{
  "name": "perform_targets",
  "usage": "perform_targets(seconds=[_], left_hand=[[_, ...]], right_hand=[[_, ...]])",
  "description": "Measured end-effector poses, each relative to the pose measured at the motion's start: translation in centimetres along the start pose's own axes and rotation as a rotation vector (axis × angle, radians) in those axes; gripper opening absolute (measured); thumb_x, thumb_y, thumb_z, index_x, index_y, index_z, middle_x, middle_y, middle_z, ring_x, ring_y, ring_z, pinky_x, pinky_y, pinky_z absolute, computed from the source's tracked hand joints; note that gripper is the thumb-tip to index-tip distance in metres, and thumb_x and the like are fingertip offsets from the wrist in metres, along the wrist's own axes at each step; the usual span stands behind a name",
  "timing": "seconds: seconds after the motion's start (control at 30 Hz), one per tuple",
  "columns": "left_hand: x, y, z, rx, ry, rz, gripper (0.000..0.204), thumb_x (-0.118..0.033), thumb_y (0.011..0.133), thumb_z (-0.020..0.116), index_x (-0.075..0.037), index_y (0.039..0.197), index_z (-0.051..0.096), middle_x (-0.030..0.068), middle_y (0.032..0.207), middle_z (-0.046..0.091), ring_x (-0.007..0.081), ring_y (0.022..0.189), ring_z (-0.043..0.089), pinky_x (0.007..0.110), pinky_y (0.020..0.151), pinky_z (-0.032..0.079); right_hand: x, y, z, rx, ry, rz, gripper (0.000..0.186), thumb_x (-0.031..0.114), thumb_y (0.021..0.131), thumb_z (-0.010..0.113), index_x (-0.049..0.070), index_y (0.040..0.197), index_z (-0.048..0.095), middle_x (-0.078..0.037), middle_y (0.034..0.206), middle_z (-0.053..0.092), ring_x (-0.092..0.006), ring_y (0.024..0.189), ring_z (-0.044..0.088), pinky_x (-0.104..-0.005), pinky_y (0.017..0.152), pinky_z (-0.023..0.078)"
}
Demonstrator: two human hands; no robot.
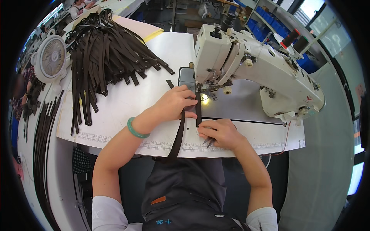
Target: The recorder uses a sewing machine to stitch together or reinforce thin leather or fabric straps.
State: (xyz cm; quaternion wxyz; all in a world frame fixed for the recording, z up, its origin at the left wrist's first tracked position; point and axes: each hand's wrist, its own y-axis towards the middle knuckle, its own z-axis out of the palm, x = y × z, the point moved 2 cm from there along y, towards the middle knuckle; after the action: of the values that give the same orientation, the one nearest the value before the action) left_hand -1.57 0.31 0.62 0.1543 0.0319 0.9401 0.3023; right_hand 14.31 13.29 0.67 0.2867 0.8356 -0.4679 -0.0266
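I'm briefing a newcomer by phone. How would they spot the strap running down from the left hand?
Find the big white sewing machine, then the left hand beside its needle end. From that hand a dark strap curves down to the front edge of the table. Unlike the straight strap to its right, it reaches that edge.

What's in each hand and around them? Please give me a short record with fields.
Left hand: touching a long, flat dark-brown strap that crosses the near edge of the white table
Right hand: gripping a pointed grey metal tool, at the near end of a dark-brown flat strip
Machine: white metal sewing machine, beyond the right hand
Farther left: pile of flat dark-brown straps; round white plastic fan
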Motion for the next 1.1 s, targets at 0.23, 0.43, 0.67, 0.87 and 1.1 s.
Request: perform_targets(seconds=[0.23,0.43,0.67,0.87,1.1], left_hand=[[-0.1,-0.3,0.5,0.004,0.012,0.026,0.024,-0.021,0.065,0.073,-0.004,0.080,0.067,0.0062,0.088,0.061,0.0226,0.081,0.054,0.032,0.071,0.047],[-0.4,-0.3,0.4,0.036,-0.022,0.065,0.014,-0.008,0.065,0.068,-0.005,0.078,0.066,0.0050,0.085,0.061,0.0218,0.081,0.054,0.032,0.070,0.047],[-0.1,0.0,0.6,0.067,0.008,0.008,0.014,-0.002,0.062,0.064,-0.005,0.075,0.064,0.0049,0.080,0.058,0.0225,0.079,0.053,0.031,0.068,0.047],[0.8,0.5,1.1,-0.031,0.059,-0.080,0.017,-0.002,0.063,0.064,-0.002,0.080,0.065,0.0074,0.083,0.055,0.0238,0.078,0.052,0.032,0.068,0.047],[1.7,0.5,1.5,-0.061,-0.021,-0.135,0.015,-0.006,0.070,0.067,0.000,0.084,0.065,0.0091,0.086,0.056,0.0255,0.079,0.052,0.034,0.068,0.048]], right_hand=[[-0.9,-0.1,0.5,-0.026,-0.001,0.156,0.025,0.003,0.062,0.065,0.012,0.085,0.061,0.004,0.098,0.061,-0.0189,0.066,0.061,-0.0306,0.055,0.048],[-2.4,0.7,-0.8,0.133,0.052,0.233,0.028,-0.002,0.063,0.064,0.010,0.088,0.063,0.002,0.111,0.061,-0.0183,0.078,0.063,-0.0304,0.057,0.049],[-4.3,1.3,-0.1,0.135,0.012,0.251,0.033,-0.003,0.061,0.063,0.010,0.091,0.063,0.003,0.114,0.059,-0.0185,0.081,0.063,-0.0311,0.058,0.049],[-5.0,1.8,0.3,0.080,-0.037,0.254,0.035,-0.003,0.061,0.064,0.008,0.094,0.063,0.001,0.109,0.061,-0.0200,0.077,0.063,-0.0310,0.057,0.049],[-2.2,-0.3,-1.7,-0.042,-0.164,0.277,0.022,0.008,0.069,0.065,0.011,0.091,0.062,0.001,0.099,0.061,-0.0203,0.066,0.062,-0.0325,0.052,0.048]])
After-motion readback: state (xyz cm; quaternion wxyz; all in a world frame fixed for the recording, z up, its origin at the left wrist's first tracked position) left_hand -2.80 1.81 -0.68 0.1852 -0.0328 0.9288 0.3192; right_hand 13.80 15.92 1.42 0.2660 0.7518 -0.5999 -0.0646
